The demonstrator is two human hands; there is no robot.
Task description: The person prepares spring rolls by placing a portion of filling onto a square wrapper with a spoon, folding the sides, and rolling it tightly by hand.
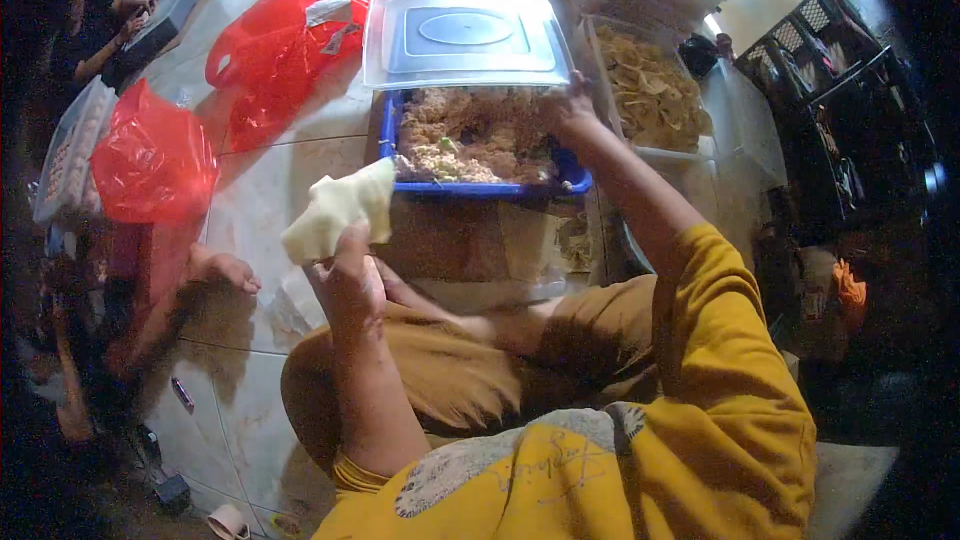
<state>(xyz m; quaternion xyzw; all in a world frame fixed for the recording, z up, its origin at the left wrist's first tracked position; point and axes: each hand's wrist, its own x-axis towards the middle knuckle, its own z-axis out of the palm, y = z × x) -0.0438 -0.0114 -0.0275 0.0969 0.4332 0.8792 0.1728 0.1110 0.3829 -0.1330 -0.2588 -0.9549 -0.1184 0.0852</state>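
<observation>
My left hand [351, 270] grips a pale, floppy dough wrapper [341, 206], its thumb pressed on the near side. Just beyond it stands a blue plastic tub [491, 189] filled with a light brown minced filling [480, 127], with paler bits at the front left. A translucent plastic lid [465, 34] covers the tub's far part. My right hand [571, 109] is at the tub's right side, by the lid's near right corner. Its fingers are blurred against the filling, so I cannot see whether they hold anything.
Right of the tub, a clear container holds many folded yellowish pieces [649, 90]. Red plastic bags [289, 52] lie on the tiled floor [247, 187] to the left, near a tray of pale pieces [67, 154]. Another person's limb [225, 270] rests there. A dark rack [832, 90] stands far right.
</observation>
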